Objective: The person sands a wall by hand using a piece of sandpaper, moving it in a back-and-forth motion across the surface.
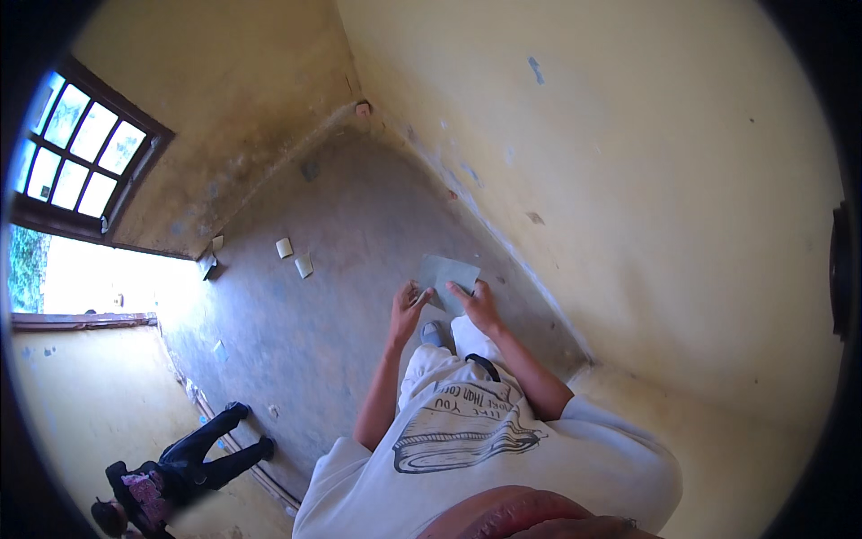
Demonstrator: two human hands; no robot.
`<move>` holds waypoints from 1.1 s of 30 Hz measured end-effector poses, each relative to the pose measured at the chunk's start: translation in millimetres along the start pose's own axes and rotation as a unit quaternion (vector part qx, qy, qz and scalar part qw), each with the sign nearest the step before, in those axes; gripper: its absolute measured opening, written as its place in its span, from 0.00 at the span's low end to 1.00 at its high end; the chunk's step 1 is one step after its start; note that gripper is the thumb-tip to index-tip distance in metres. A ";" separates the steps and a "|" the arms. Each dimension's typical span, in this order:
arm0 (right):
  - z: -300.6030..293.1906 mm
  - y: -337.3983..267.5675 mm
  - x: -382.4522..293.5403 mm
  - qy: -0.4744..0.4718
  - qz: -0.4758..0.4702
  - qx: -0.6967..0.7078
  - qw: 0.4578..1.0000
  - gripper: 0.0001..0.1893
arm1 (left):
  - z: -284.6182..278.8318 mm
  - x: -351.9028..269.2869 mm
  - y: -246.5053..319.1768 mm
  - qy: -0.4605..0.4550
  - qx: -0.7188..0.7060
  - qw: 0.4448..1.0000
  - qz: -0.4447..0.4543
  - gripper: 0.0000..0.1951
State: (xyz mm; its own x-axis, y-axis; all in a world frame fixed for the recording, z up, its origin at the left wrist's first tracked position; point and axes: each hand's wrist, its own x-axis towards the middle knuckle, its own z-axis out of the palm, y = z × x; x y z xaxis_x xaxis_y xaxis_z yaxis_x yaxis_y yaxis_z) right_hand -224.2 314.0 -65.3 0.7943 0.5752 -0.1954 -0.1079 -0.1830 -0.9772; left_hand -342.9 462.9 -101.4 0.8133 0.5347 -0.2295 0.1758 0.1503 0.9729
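A pale grey-green sheet (pixel 448 271), paper or sandpaper by its look, is held out in front of my body above the floor. My left hand (pixel 408 304) grips its left side, thumb on top. On the right side my right hand (pixel 479 303) pinches it, with the thumb lying across the face of the sheet. The fingers beneath are partly hidden. Below the hands, a grey shoe (pixel 432 333) shows on the floor beside my white trousers (pixel 431 367).
Two pale pieces (pixel 294 257) lie on the concrete floor (pixel 323 337). A person in dark clothes (pixel 202 451) is by the left wall, near several long poles (pixel 249 465). A doorway (pixel 121 279) opens beside a framed window (pixel 84 145). The stained yellow wall (pixel 606 202) rises at right.
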 end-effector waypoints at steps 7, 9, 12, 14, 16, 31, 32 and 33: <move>9.0 -10.3 63.5 -0.064 -0.003 -0.006 0.998 0.18 | -5.1 36.1 8.4 -0.001 -0.004 0.999 -0.052 0.18; 2.8 -20.2 93.8 -0.067 -0.041 0.016 0.997 0.16 | 3.2 59.6 27.6 0.002 -0.014 1.000 -0.025 0.17; -9.0 -35.4 151.9 -0.107 -0.032 -0.028 0.993 0.17 | -1.3 110.4 37.4 0.006 -0.003 1.000 0.007 0.17; -18.5 -33.4 194.4 -0.078 -0.074 -0.067 0.992 0.23 | -2.3 146.3 51.8 -0.001 0.023 1.000 0.006 0.17; -31.1 -79.3 208.8 -0.071 -0.057 -0.022 0.996 0.25 | 2.9 184.1 82.6 -0.047 0.187 0.981 0.002 0.19; -121.9 -122.7 288.6 0.203 0.036 0.092 0.974 0.34 | 83.2 373.7 195.7 -0.259 0.213 0.926 0.173 0.15; -120.5 -118.9 294.1 0.265 0.020 0.105 0.958 0.35 | 85.3 388.9 198.4 -0.266 0.189 0.930 0.167 0.15; -117.9 -115.4 299.8 0.301 0.012 0.091 0.949 0.36 | 80.3 408.8 186.1 -0.273 0.095 0.947 0.138 0.15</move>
State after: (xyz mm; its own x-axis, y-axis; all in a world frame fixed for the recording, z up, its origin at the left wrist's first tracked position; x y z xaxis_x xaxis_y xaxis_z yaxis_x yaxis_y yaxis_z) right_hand 96.9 413.5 -1.3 0.9822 0.0034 -0.1878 -0.1877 -0.0173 -0.9821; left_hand 66.9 642.7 -11.9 0.9994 0.0141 0.0324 -0.0306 -0.1131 0.9931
